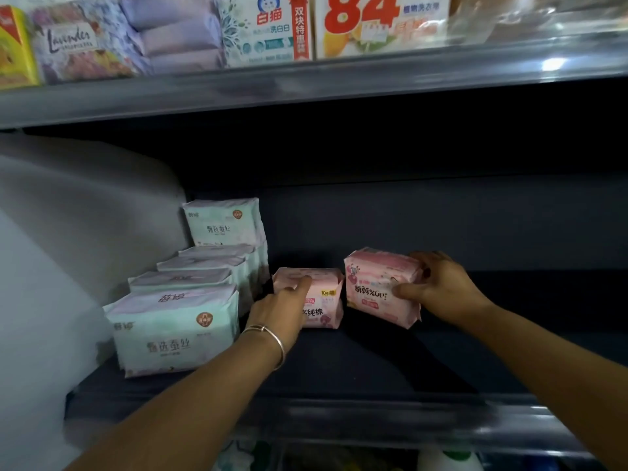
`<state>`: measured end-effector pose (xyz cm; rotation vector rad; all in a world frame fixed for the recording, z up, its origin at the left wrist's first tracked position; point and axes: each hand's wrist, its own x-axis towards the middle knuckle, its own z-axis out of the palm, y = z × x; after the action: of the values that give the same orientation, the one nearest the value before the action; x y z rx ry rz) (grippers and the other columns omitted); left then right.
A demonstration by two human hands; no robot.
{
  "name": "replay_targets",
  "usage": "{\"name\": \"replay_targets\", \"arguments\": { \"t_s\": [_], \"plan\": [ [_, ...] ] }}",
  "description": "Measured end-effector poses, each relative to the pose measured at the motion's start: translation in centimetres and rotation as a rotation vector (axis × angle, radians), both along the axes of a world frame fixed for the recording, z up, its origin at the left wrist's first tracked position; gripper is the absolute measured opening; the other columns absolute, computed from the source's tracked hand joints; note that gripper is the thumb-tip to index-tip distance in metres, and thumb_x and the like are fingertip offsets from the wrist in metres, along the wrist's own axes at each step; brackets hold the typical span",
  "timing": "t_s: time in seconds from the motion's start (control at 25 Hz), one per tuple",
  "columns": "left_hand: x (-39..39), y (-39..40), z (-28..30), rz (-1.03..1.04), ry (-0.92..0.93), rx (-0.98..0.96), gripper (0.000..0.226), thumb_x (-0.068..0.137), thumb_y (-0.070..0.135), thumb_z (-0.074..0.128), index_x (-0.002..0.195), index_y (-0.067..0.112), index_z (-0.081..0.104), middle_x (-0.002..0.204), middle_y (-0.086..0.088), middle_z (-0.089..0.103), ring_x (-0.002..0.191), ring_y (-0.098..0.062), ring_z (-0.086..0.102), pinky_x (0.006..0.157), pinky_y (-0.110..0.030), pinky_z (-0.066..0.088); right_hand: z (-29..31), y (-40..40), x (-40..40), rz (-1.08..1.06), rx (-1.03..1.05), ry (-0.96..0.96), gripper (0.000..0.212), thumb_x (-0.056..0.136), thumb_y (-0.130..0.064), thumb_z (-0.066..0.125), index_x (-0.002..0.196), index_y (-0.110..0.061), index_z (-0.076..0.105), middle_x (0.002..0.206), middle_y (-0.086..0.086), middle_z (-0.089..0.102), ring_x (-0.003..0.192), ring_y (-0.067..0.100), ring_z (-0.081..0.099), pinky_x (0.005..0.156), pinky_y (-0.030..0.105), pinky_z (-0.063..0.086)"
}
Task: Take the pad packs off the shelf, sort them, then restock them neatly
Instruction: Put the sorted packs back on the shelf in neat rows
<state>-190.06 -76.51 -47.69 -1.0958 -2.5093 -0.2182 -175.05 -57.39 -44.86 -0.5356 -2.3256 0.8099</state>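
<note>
Left hand: the left hand, with a thin metal bangle at the wrist, rests on the top of a pink soft-plastic pad pack standing on the shelf at centre frame; fingers lie over its top edge, so it looks steadied more than clamped.
Right hand: the right hand grips a second pink soft-plastic pad pack, printed side upside down, thumb on the front and fingers curled round its right end, just right of centre.
Where the packs are: both pink packs sit side by side on the dark lower shelf; a row of mint-and-white soft-plastic pad packs runs back along the left of the frame.
Risk, orientation: the held pack reads inverted, so setting it down as it is would leave the row untidy.
Risk, tipping: the standing pink pack is narrow and soft; a nudge from its neighbour could likely topple it.
Risk, mixing: pushing left could crowd the pink pack against the mint row.
Risk, slip: the glossy wrapper may slide in a one-ended hold.
Above: soap and detergent boxes fill the upper shelf.
</note>
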Motion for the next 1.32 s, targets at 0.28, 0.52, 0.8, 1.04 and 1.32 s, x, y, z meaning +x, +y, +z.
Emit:
{"name": "replay_targets", "arguments": {
  "t_s": [0.28, 0.52, 0.8, 1.04, 1.32],
  "plan": [
    [-3.0, 4.9, 0.0, 0.078, -0.036, -0.039, 0.055, 0.094, 0.012, 0.046, 0.142, 0.015, 0.022, 0.128, -0.010, 0.054, 0.113, -0.031, 0.055, 0.081, -0.036, 0.047, -0.5, 1.3, -0.9, 0.071, -0.068, -0.037, 0.070, 0.075, -0.025, 0.078, 0.135, -0.011, 0.046, 0.125, 0.002, 0.046, 0.109, 0.016, 0.053, 0.088, 0.028, 0.051],
    [-7.7, 8.5, -0.2, 0.050, -0.055, 0.052, 0.050, 0.094, 0.013, 0.041, 0.142, 0.015, 0.027, 0.132, -0.016, 0.050, 0.116, -0.033, 0.054, 0.088, -0.035, 0.046, -0.7, 3.9, -3.4, 0.109, -0.167, -0.034, 0.068, 0.074, -0.017, 0.079, 0.133, -0.017, 0.046, 0.121, -0.001, 0.053, 0.105, 0.012, 0.056, 0.083, 0.023, 0.051],
    [-10.9, 11.5, 0.1, 0.051, -0.175, 0.103, 0.047, 0.097, 0.021, 0.037, 0.142, 0.020, 0.027, 0.133, -0.017, 0.049, 0.117, -0.033, 0.054, 0.090, -0.034, 0.043, -1.4, 6.0, -5.9, 0.131, -0.245, 0.016, 0.066, 0.073, -0.008, 0.078, 0.131, -0.016, 0.047, 0.118, -0.002, 0.057, 0.097, 0.006, 0.056, 0.079, 0.022, 0.050],
    [-11.3, 12.0, -0.4, 0.058, -0.101, 0.168, 0.041, 0.096, 0.017, 0.044, 0.136, 0.016, 0.040, 0.127, -0.015, 0.054, 0.111, -0.034, 0.056, 0.084, -0.034, 0.046, -1.7, 5.5, -6.9, 0.150, -0.282, -0.013, 0.069, 0.075, -0.007, 0.076, 0.135, -0.018, 0.043, 0.117, -0.004, 0.055, 0.097, 0.007, 0.056, 0.077, 0.020, 0.050],
    [-11.6, 11.9, -1.4, 0.111, -0.115, 0.394, 0.045, 0.087, 0.014, 0.058, 0.129, 0.030, 0.049, 0.134, -0.011, 0.022, 0.116, -0.036, 0.033, 0.096, -0.038, 0.043, -1.6, 5.4, -6.3, 0.117, -0.268, 0.015, 0.072, 0.074, -0.007, 0.078, 0.137, -0.014, 0.043, 0.123, 0.000, 0.054, 0.106, 0.013, 0.055, 0.088, 0.026, 0.049]
  ]
}}
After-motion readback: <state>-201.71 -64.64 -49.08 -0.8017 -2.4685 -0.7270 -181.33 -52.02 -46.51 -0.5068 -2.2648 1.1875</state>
